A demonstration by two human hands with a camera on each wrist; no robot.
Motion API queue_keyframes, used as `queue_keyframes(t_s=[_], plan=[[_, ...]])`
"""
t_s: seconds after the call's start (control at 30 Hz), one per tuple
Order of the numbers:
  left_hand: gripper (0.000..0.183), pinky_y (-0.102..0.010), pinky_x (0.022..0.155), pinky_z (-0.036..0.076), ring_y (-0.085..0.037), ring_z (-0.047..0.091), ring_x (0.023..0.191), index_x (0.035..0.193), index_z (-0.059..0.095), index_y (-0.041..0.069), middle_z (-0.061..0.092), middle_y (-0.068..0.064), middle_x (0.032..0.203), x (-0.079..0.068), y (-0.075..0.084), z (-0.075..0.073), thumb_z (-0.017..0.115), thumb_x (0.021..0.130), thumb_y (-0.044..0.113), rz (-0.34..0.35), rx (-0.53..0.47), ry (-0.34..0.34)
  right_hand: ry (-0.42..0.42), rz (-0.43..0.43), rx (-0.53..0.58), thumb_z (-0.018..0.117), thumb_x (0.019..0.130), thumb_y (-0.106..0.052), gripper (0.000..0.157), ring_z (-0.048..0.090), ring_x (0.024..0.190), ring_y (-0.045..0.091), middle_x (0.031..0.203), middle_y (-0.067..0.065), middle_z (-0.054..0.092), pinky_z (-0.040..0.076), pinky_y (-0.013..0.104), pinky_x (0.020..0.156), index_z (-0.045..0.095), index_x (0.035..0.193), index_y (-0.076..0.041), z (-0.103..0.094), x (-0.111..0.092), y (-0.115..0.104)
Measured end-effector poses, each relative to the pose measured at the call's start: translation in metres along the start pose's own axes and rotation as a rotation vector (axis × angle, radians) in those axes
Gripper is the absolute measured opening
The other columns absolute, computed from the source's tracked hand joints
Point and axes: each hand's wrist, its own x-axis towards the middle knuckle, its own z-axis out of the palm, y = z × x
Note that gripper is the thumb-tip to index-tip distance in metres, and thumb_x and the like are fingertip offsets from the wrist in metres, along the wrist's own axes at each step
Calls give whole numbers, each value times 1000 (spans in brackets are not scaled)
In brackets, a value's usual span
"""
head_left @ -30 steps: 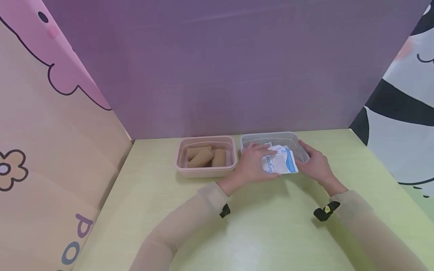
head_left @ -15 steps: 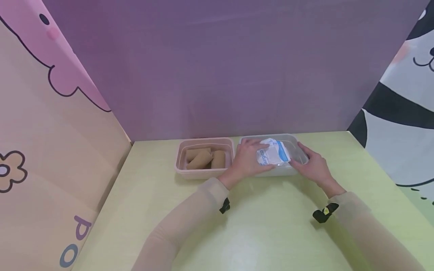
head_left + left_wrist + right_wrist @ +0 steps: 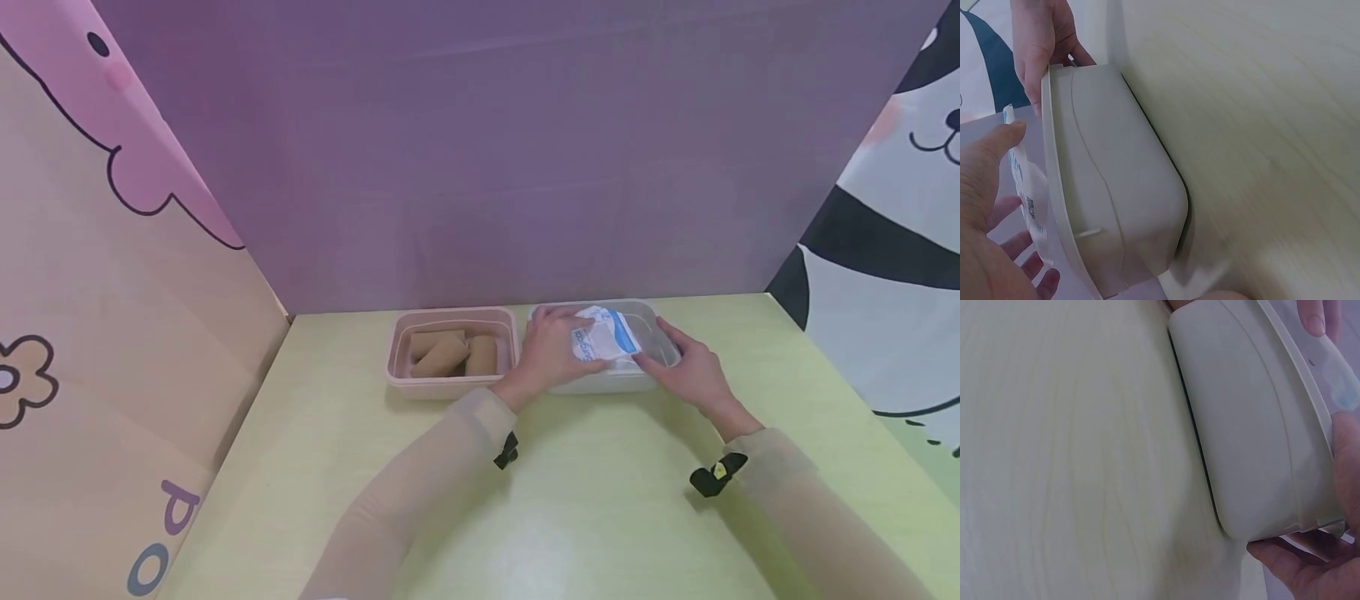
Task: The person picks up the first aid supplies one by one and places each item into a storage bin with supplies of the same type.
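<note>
My left hand pinches a white and blue packet printed "Surgical" between thumb and fingers. The packet is tilted over the opening of a pale grey plastic box. In the left wrist view the packet stands close along the box's rim, with the fingers behind it. My right hand grips the right end of the box, thumb at the rim. The right wrist view shows its fingers curled round the box's end wall. Most of the box's inside is hidden by the packet and left hand.
Left of the grey box stands a pink plastic box holding several brown rolls. Both boxes are near the back of the pale yellow table, before a purple panel. Patterned panels flank the table.
The packet has moved back and left, from overlapping the box's front rim to over its opening. My left hand moved with it, while the right hand has stayed at the box's right end.
</note>
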Motion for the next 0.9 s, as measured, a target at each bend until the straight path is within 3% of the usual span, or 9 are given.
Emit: queue_keyframes(t_s=[0.1,0.2,0.33,0.57,0.9], plan=[[75,-41,111,46,-23,50,139,145,67,29,61,2,156,2,2,4,83,83,65,-17,-2,0,1,0,2,71,99,-50,91,56,123,47,159,39,42,48,47,87,30,168,-8,0,0,0],[75,-42,111,45,-24,50,139,146,67,28,59,0,158,4,3,6,83,82,65,-41,-19,0,-2,1,14,70,100,-52,91,53,133,52,160,38,41,50,58,96,29,168,-8,1,0,1],[74,-40,108,47,-24,52,138,146,67,28,61,1,156,7,2,8,83,83,64,-71,-37,0,-8,7,20,69,100,-54,92,46,143,57,162,38,39,43,70,108,28,169,-8,1,1,1],[71,-42,109,46,-25,54,136,143,69,26,67,6,149,12,0,13,83,84,63,-109,-93,-1,-2,9,18,69,100,-53,91,45,144,59,162,38,39,44,70,108,29,168,-9,1,0,3],[70,-43,110,45,-26,51,138,143,69,27,65,5,152,16,0,18,82,84,63,-155,-86,-23,21,0,13,70,99,-51,89,49,141,57,160,38,42,46,68,105,32,167,-8,2,-1,0]])
